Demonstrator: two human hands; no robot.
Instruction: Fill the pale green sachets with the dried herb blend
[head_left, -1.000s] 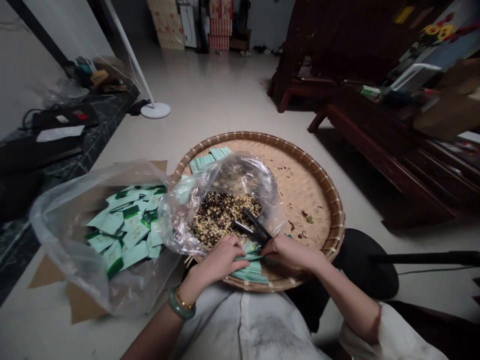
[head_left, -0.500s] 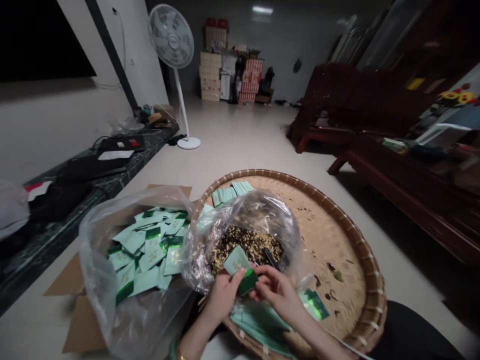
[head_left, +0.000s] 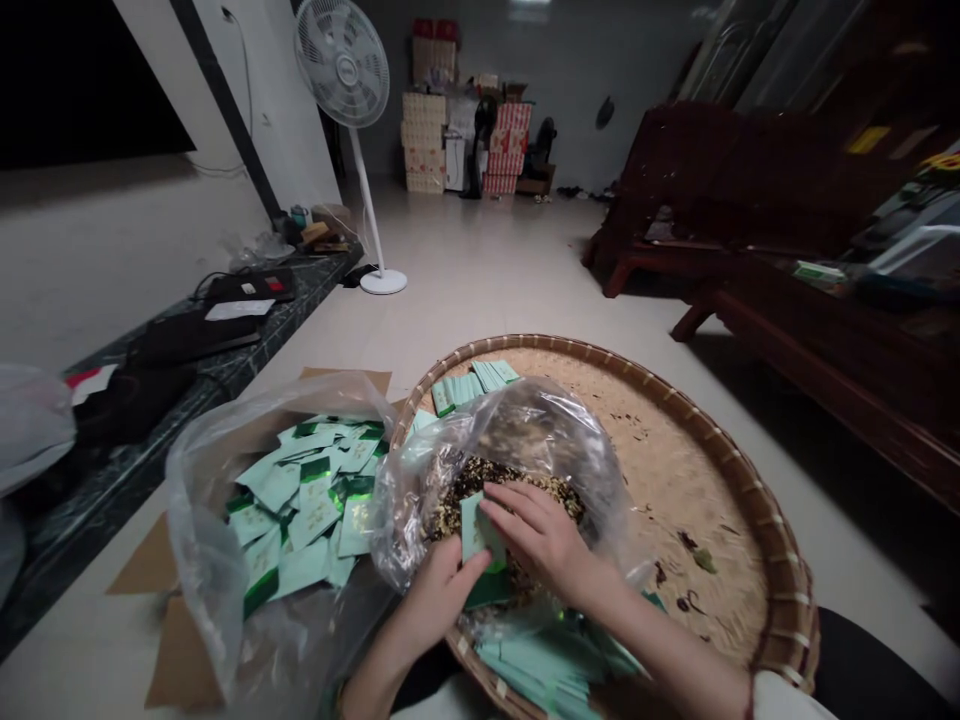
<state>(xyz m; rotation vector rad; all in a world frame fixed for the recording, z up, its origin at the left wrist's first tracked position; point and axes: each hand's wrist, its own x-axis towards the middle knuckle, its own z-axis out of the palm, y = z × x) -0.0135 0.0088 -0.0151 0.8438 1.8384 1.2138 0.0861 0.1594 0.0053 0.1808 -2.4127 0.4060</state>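
A small pale-green packet (head_left: 472, 522) with a darker green end is upright between my hands. My left hand (head_left: 439, 590) grips its lower left side, thumb across the front. My right hand (head_left: 544, 540) has its fingers at the packet's upper right edge; its thumb is hidden. Right behind the packet, an opened clear plastic bag (head_left: 600, 470) holds a dark and yellowish dry loose mix (head_left: 487, 473). Below my hands lies a pile of flat green packets (head_left: 536, 665), partly covered by my right forearm.
A round woven bamboo tray (head_left: 675, 490) carries the bag, more stacked packets (head_left: 480, 382) and scattered dry bits. To the left, a plastic-lined cardboard box (head_left: 176, 650) holds many green packets (head_left: 300, 500). Beyond stand a white fan (head_left: 371, 200) and dark wooden furniture (head_left: 810, 350).
The packet has turned from tilted to upright. My right hand has moved up from its lower green end to its upper edge. The camera view has shifted slightly.
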